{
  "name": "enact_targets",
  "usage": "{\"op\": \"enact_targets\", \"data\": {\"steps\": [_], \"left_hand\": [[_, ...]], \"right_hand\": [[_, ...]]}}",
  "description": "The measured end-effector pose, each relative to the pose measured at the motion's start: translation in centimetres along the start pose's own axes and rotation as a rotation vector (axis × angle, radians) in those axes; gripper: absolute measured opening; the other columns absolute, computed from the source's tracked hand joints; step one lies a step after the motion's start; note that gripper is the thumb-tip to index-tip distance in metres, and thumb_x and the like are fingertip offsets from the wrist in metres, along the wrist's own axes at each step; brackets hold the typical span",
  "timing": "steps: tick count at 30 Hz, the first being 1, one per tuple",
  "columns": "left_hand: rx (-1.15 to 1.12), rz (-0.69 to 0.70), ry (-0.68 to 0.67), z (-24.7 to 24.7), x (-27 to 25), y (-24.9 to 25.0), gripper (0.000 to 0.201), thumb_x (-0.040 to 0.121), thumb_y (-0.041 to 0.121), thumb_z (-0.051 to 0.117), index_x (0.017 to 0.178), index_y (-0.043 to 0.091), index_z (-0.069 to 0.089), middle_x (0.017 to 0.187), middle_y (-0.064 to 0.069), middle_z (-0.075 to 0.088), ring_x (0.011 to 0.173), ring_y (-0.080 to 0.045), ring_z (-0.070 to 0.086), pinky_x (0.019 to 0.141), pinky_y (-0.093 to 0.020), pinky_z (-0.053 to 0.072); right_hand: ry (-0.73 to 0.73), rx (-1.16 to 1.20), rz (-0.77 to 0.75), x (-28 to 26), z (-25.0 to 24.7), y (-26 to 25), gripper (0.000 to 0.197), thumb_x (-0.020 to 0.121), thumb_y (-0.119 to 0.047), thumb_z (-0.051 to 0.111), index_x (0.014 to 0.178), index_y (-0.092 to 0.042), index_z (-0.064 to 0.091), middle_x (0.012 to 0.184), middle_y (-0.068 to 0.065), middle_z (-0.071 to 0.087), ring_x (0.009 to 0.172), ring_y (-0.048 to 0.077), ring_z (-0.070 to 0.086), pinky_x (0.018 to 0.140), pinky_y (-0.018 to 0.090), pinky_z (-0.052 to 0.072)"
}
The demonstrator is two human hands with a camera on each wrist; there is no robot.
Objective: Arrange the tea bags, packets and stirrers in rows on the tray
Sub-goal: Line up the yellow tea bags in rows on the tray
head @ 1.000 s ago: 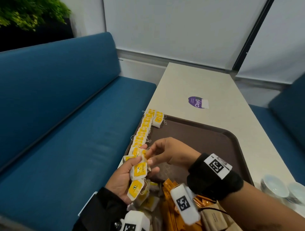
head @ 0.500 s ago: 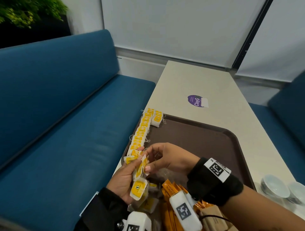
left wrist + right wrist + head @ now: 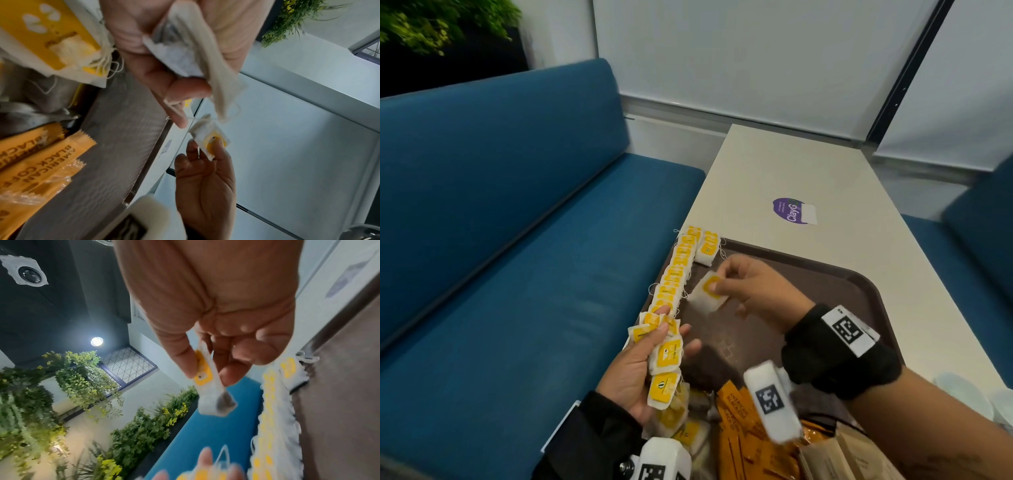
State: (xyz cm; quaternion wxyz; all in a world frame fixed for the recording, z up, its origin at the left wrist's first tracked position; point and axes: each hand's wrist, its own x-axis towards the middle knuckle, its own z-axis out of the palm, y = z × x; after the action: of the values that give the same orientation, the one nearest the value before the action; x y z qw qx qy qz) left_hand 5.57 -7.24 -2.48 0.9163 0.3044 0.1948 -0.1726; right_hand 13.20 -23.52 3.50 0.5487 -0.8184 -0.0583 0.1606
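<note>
Presently, a bunch of tea bags (image 3: 666, 356) is gripped in the left hand (image 3: 635, 373), the fingers curled round several yellow-tagged bags that fan out above and below the palm. Just beyond the fingertips of that hand, a long row of tea bags (image 3: 677, 270) is laid along the left edge of the brown tray (image 3: 835, 291), with a short second row (image 3: 708, 247) begun beside its far end. Below the left hand, toward the wrist, loose tea bags (image 3: 674, 419) are heaped on the tray, and to their right a pile of orange coffee packets (image 3: 743, 425) is seen, with brown paper packets (image 3: 835, 459) further right.

To the right of the left hand, a single tea bag (image 3: 707, 294) is pinched between the thumb and fingers of the right hand (image 3: 753, 291) and is held above the tray, just beside the long row and apart from it. In the right wrist view the bag (image 3: 209, 386) is seen hanging from the fingertips, its lower end drooping.

The tray is carried by a pale bench (image 3: 808, 171), on which a purple sticker (image 3: 792, 210) is stuck beyond the right hand.
</note>
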Motion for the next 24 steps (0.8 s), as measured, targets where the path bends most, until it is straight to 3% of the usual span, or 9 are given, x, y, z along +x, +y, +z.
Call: {"op": "enact_targets", "data": {"steps": [2, 6, 10, 12, 14, 19, 24], "left_hand": [[-0.011, -0.02, -0.001, 0.1, 0.2, 0.0, 0.043, 0.072, 0.018, 0.058, 0.114, 0.017, 0.061, 0.11, -0.017, 0.065, 0.068, -0.026, 0.07, 0.035, -0.025, 0.048], [-0.024, -0.041, 0.003, -0.2, 0.7, -0.1, 0.05, 0.071, 0.018, 0.059, 0.121, 0.016, 0.058, 0.11, -0.018, 0.066, 0.063, -0.024, 0.07, 0.036, -0.024, 0.049], [-0.015, -0.047, -0.015, -0.4, 1.2, 0.0, 0.049, 0.071, 0.02, 0.059, 0.121, 0.02, 0.06, 0.109, -0.017, 0.067, 0.061, -0.022, 0.069, 0.035, -0.024, 0.049], [-0.024, -0.052, -0.031, -0.5, 1.3, 0.1, 0.049, 0.071, 0.02, 0.06, 0.121, 0.02, 0.06, 0.11, -0.017, 0.067, 0.061, -0.022, 0.068, 0.034, -0.024, 0.049], [-0.035, -0.048, -0.033, -0.7, 1.4, 0.3, 0.048, 0.071, 0.019, 0.06, 0.119, 0.019, 0.061, 0.111, -0.018, 0.067, 0.06, -0.023, 0.068, 0.035, -0.024, 0.049], [-0.026, -0.023, -0.023, -1.0, 1.5, 0.7, 0.044, 0.072, 0.018, 0.059, 0.115, 0.019, 0.063, 0.109, -0.019, 0.068, 0.059, -0.023, 0.068, 0.036, -0.024, 0.049], [-0.01, -0.022, -0.005, -1.3, 1.6, 0.6, 0.043, 0.072, 0.018, 0.059, 0.114, 0.018, 0.063, 0.11, -0.019, 0.067, 0.06, -0.022, 0.067, 0.036, -0.025, 0.049]], "right_hand": [[0.112, -0.095, -0.046, 2.0, -1.0, -0.2, 0.023, 0.089, -0.006, 0.06, 0.075, -0.018, 0.047, 0.07, 0.003, 0.052, 0.056, 0.01, 0.047, 0.042, 0.016, 0.037], [0.268, -0.305, -0.049, 7.8, -2.6, 1.1, 0.028, 0.087, -0.01, 0.062, 0.071, -0.024, 0.044, 0.074, -0.002, 0.051, 0.068, 0.019, 0.049, 0.068, 0.029, 0.042], [0.235, -0.442, 0.069, 12.7, -2.2, 2.6, 0.024, 0.087, -0.01, 0.061, 0.072, -0.019, 0.045, 0.091, 0.008, 0.054, 0.083, 0.021, 0.052, 0.055, 0.025, 0.035], [0.196, -0.56, 0.1, 14.3, -1.5, 2.9, 0.009, 0.088, -0.01, 0.059, 0.085, -0.013, 0.051, 0.094, 0.006, 0.051, 0.087, 0.019, 0.049, 0.065, 0.028, 0.038], [0.173, -0.642, 0.133, 15.5, -0.7, 3.3, 0.008, 0.089, -0.011, 0.058, 0.094, -0.011, 0.052, 0.094, 0.006, 0.05, 0.088, 0.02, 0.048, 0.072, 0.028, 0.038], [0.21, -0.721, 0.202, 17.3, 0.1, 3.8, 0.009, 0.089, -0.009, 0.056, 0.086, -0.011, 0.048, 0.095, 0.01, 0.053, 0.089, 0.024, 0.052, 0.071, 0.027, 0.038], [0.29, -0.675, 0.218, 17.7, -0.2, 3.7, 0.013, 0.087, -0.006, 0.059, 0.095, -0.012, 0.051, 0.118, 0.014, 0.061, 0.11, 0.03, 0.057, 0.083, 0.031, 0.045]]}}
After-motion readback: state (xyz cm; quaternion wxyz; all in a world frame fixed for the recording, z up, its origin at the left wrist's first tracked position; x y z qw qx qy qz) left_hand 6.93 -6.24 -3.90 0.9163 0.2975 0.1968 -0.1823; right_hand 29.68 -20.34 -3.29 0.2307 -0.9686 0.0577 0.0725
